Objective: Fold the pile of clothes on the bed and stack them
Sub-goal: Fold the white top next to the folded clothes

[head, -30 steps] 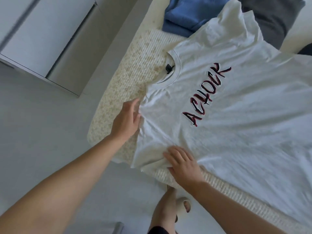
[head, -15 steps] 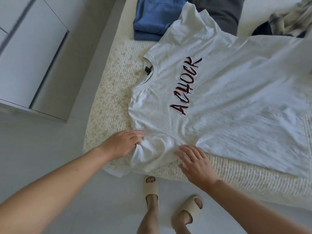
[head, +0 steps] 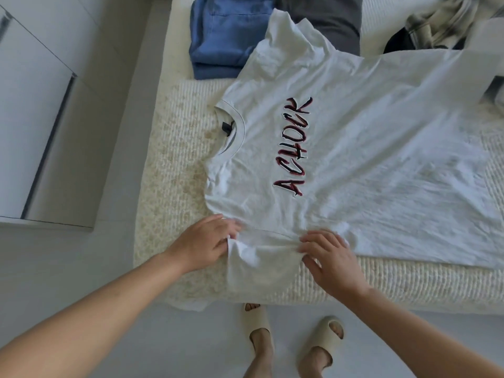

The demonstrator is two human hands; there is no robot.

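While white tee (head: 354, 165) lies flat | L hand (head: 203, 245) fingers pinch sleeve | R hand (head: 331, 261) fingers flat on sleeve.

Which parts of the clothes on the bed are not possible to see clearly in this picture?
- White T-shirt: its hem, cut off by the right edge of the head view.
- Blue garment and grey garment: partly under the T-shirt's far sleeve, cut by the top edge.
- Plaid garment: bunched at the top right corner; type unclear.
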